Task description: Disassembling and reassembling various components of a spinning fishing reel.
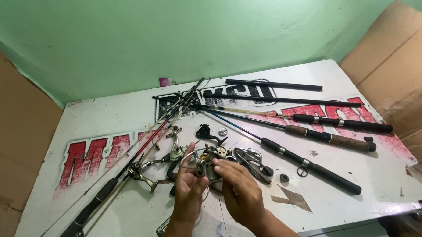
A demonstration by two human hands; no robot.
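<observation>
Rods (pixel 313 133) behind reel (pixel 212 163), on table (pixel 367 184)

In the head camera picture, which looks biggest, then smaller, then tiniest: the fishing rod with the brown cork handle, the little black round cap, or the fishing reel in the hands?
1. Rod with the brown cork handle, longest by far.
2. Fishing reel held in both hands, though being nearer the camera enlarges it.
3. Black round cap, tiniest.

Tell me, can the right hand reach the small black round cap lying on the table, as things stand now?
Probably yes. The small black cap lies on bare table just beside the right hand, with nothing between them, though that hand's fingers are now on the fishing reel.
</observation>
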